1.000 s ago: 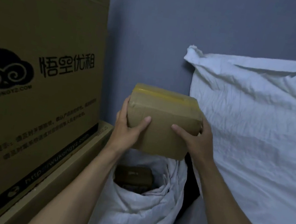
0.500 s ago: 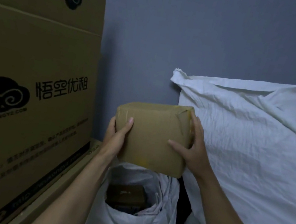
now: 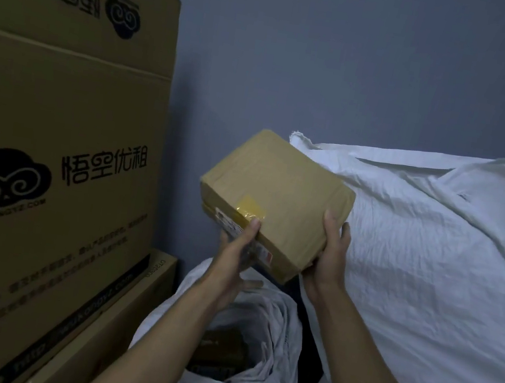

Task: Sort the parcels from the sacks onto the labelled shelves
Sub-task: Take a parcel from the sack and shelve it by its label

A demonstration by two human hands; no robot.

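Both bare arms [image 3: 361,351] reached up from the bottom edge. Under them stood an open sack [image 3: 270,360], white and crumpled, with a dark parcel [image 3: 219,348] deep inside it. Above that sack, the left hand [image 3: 231,254] gripped the near left side of a brown box [image 3: 281,189], thumb on top and fingers under, by the label [image 3: 229,224]. The right hand [image 3: 329,260] gripped the near right corner, thumb up on the top face. The box was in the air, tilted, its far end higher. Just behind it on the right lay a big full sack [image 3: 428,285]. Tall cartons [image 3: 46,191] stood on the left, and a grey wall [image 3: 332,55] behind.
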